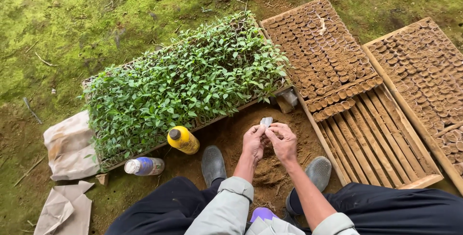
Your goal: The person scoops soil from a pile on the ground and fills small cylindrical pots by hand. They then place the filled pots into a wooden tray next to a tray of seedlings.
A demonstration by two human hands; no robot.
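On bare soil beside mossy ground (72,18) — left hand (253,141), right hand (283,141), each grip pinching a small grey packet (266,121).

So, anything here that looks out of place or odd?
Mostly tidy. A yellow bottle and a clear bottle lie tipped over on the soil beside the seedling tray. Crumpled paper sits at the left. Both hands pinch a small pale item.
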